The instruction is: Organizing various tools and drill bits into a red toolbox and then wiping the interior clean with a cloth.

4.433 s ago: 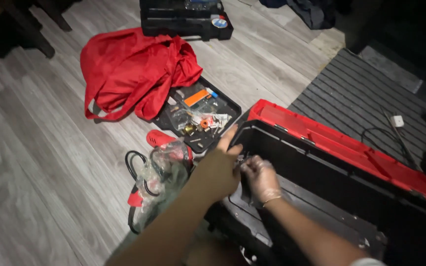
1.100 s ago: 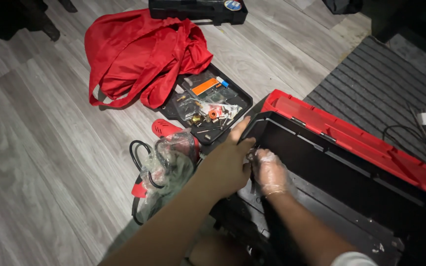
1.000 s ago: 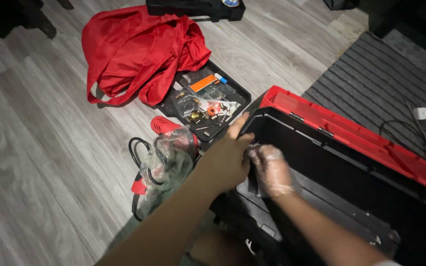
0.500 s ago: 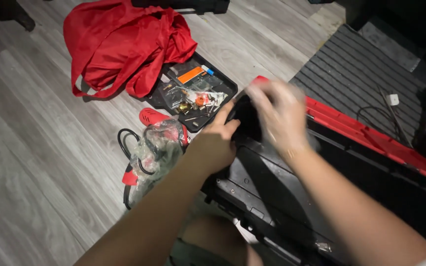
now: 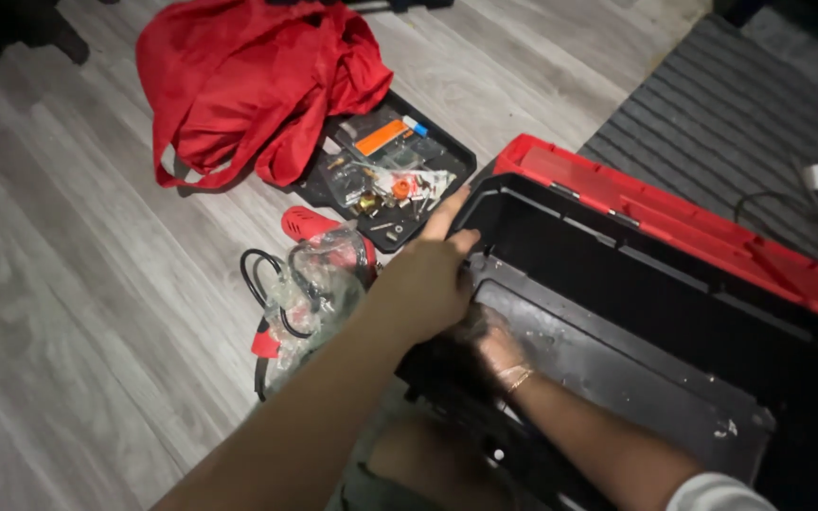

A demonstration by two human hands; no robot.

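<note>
Gripping the near left corner of the toolbox (image 5: pixel 617 284), the left hand (image 5: pixel 423 289) lies curled over the rim with its index finger stretched out along the end wall. Head view only. Toolbox is black, open, red lid (image 5: pixel 674 222) tipped back on the far side, sitting on the grey wood floor (image 5: pixel 97 312) next to a dark ribbed mat (image 5: pixel 712 123). Right hand (image 5: pixel 489 341) in a thin clear glove sits low at the box's front edge, mostly tucked under the left hand; cannot tell if its fingers are together or around anything. Just left of the hands: red power tool (image 5: pixel 319 246) with black cord, partly in a clear plastic bag. Beyond it a black parts tray (image 5: pixel 390 175) with small fittings and an orange piece. Red cloth bag (image 5: pixel 248 85) touching the tray's far-left side.
</note>
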